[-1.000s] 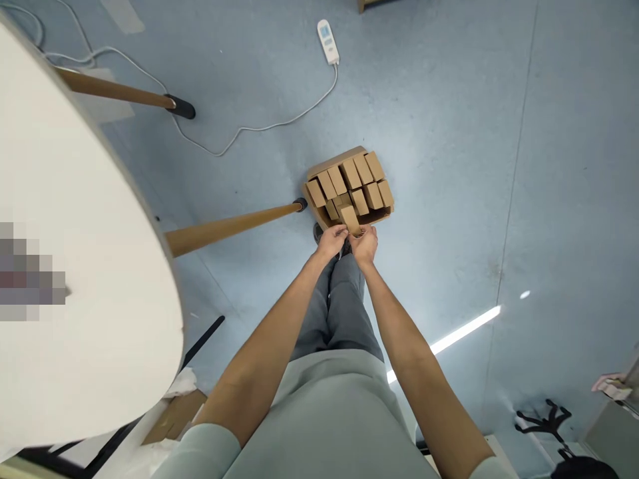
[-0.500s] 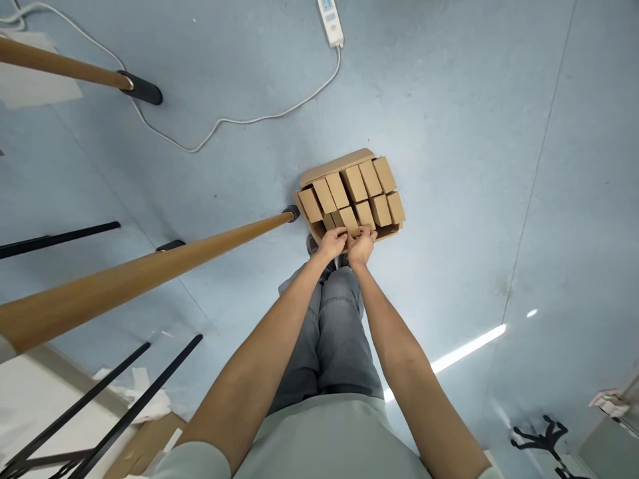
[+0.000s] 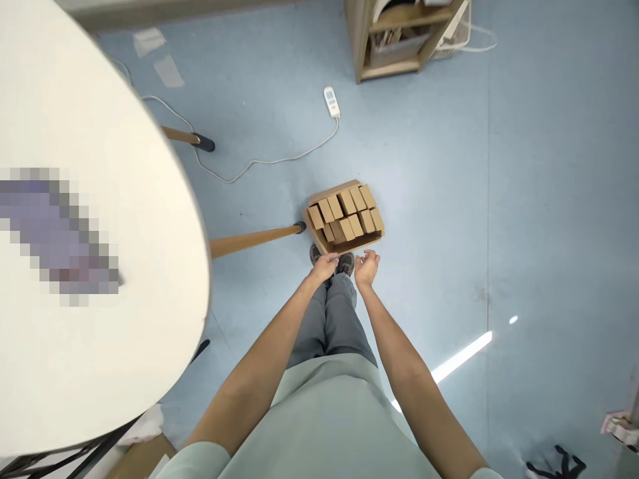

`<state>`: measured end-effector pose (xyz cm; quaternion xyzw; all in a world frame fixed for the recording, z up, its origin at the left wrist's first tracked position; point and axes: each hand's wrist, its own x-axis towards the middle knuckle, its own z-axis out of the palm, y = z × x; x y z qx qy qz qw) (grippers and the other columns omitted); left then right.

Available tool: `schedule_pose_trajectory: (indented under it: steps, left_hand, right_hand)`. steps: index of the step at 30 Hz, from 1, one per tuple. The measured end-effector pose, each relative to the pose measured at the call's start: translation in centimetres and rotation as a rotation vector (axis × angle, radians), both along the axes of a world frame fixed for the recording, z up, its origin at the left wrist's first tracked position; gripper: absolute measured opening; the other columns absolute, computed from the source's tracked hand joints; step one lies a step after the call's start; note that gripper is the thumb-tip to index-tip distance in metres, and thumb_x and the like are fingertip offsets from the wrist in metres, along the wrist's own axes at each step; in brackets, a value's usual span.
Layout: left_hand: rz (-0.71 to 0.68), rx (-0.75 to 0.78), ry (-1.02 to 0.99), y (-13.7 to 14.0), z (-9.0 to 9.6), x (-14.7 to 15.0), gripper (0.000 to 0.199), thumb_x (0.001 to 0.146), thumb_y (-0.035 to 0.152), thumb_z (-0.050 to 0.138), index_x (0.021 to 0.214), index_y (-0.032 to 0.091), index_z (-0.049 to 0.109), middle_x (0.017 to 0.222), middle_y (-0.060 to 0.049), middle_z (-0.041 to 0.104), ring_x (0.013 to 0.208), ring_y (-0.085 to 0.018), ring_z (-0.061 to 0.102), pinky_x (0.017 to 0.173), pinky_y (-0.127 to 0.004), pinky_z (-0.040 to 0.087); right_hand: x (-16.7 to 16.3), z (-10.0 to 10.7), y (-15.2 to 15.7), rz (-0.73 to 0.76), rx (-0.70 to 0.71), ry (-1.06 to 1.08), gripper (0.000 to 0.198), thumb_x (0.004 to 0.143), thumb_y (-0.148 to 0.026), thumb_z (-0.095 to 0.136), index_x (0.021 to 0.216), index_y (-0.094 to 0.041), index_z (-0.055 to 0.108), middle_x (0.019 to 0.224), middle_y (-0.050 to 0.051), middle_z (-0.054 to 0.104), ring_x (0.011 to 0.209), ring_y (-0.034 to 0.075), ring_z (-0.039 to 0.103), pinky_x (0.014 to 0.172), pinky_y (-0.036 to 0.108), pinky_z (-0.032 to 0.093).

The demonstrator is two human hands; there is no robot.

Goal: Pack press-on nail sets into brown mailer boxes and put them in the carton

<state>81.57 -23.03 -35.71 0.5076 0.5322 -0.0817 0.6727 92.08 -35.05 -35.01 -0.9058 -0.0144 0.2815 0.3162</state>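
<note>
On the floor by my shoes stands an open cardboard box (image 3: 333, 192) holding two rows of small brown cartons (image 3: 348, 202), packed on edge. Bare room shows along its near side. My left hand (image 3: 325, 267) hovers just before the box's near left edge, fingers stretched forward and holding nothing I can see. To the right, my right hand (image 3: 367, 267) hangs off the near wall, its fingers loosely bent and apart with nothing between them. Shoes (image 3: 345, 264) show beneath and between the hands.
A round white table (image 3: 164, 319) fills the left, with a blurred-out item on it. Its wooden leg (image 3: 254, 240) ends beside the box. Beyond lie a white power strip (image 3: 331, 102) with its cable and a wooden shelf (image 3: 364, 40). Black chair feet (image 3: 559, 462) appear lower right.
Both hands have come off the cartons and drawn back toward me, farther apart. My view has risen, so the tabletop and shelf now show and the box looks smaller.
</note>
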Motion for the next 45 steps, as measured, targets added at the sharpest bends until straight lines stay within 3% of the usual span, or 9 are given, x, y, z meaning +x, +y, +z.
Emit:
schedule_pose_trajectory:
  steps: [3, 8, 16, 22, 27, 34, 40, 45]
  left_hand:
    - [-0.024, -0.088, 0.055, -0.8, 7.7, -0.1, 0.041, 0.084, 0.039, 0.078, 0.113, 0.011, 0.080, 0.087, -0.012, 0.079, 0.089, -0.027, 0.075, 0.090, -0.044, 0.060]
    - [-0.005, -0.091, -0.010, -1.6, 19.0, -1.1, 0.041, 0.086, 0.045, 0.077, 0.111, 0.013, 0.080, 0.090, -0.012, 0.079, 0.097, -0.027, 0.075, 0.090, -0.041, 0.059]
    - [0.108, -0.056, -0.248, -2.6, 31.1, -4.9, 0.065, 0.075, 0.066, 0.081, 0.115, 0.016, 0.079, 0.129, -0.018, 0.077, 0.114, -0.033, 0.073, 0.104, -0.049, 0.055]
    - [0.164, 0.018, -0.370, -3.2, 39.3, -8.9, 0.063, 0.079, 0.066, 0.080, 0.120, 0.018, 0.079, 0.129, -0.016, 0.078, 0.121, -0.034, 0.072, 0.109, -0.049, 0.054]
    - [0.221, 0.112, -0.434, -3.7, 43.0, -15.3, 0.058, 0.087, 0.065, 0.074, 0.125, 0.020, 0.078, 0.134, -0.013, 0.076, 0.127, -0.033, 0.070, 0.112, -0.047, 0.054]
    - [0.441, 0.176, -0.508, -6.3, 44.2, -28.9, 0.062, 0.088, 0.066, 0.074, 0.129, 0.020, 0.077, 0.135, -0.014, 0.076, 0.128, -0.033, 0.070, 0.114, -0.049, 0.053]
    - [0.640, 0.235, -0.533, -8.4, 45.1, -40.9, 0.061, 0.085, 0.065, 0.076, 0.125, 0.020, 0.077, 0.132, -0.014, 0.077, 0.126, -0.033, 0.071, 0.115, -0.050, 0.053]
    - [0.782, 0.305, -0.524, -9.2, 46.8, -48.8, 0.057, 0.088, 0.060, 0.074, 0.128, 0.019, 0.075, 0.135, -0.015, 0.075, 0.127, -0.031, 0.071, 0.116, -0.048, 0.052]
  right_hand:
    - [0.0, 6.7, -0.8, 0.041, 0.077, -0.015, 0.021, 0.092, -0.024, 0.057, 0.111, -0.019, 0.063, 0.113, 0.012, 0.057, 0.095, 0.024, 0.066, 0.096, 0.041, 0.056]
    - [-0.2, 16.6, -1.6, 0.181, 0.253, -0.086, 0.016, 0.093, -0.025, 0.052, 0.102, -0.020, 0.064, 0.105, 0.010, 0.062, 0.094, 0.024, 0.066, 0.095, 0.042, 0.056]
    - [-1.3, 27.4, -2.0, 0.196, 0.509, -0.072, 0.019, 0.089, -0.033, 0.057, 0.102, -0.022, 0.065, 0.097, 0.005, 0.065, 0.091, 0.021, 0.069, 0.092, 0.038, 0.060]
    - [-4.6, 33.9, -1.4, 0.182, 0.671, -0.012, 0.021, 0.087, -0.035, 0.063, 0.102, -0.021, 0.065, 0.101, 0.007, 0.069, 0.099, 0.023, 0.074, 0.096, 0.041, 0.061]
    - [-10.3, 38.0, 0.0, 0.270, 0.770, 0.054, 0.022, 0.088, -0.037, 0.068, 0.103, -0.021, 0.065, 0.101, 0.008, 0.071, 0.105, 0.025, 0.076, 0.098, 0.042, 0.061]
    - [-22.5, 42.9, 0.7, 0.436, 0.829, 0.100, 0.024, 0.093, -0.042, 0.069, 0.105, -0.022, 0.066, 0.100, 0.007, 0.070, 0.111, 0.026, 0.075, 0.102, 0.043, 0.060]
    - [-33.5, 44.4, 0.1, 0.529, 0.856, 0.142, 0.025, 0.092, -0.042, 0.071, 0.105, -0.022, 0.066, 0.100, 0.007, 0.069, 0.113, 0.028, 0.075, 0.103, 0.044, 0.060]
    - [-40.5, 45.4, 0.8, 0.643, 0.850, 0.196, 0.030, 0.092, -0.046, 0.073, 0.107, -0.021, 0.066, 0.094, 0.005, 0.068, 0.111, 0.028, 0.076, 0.100, 0.043, 0.061]
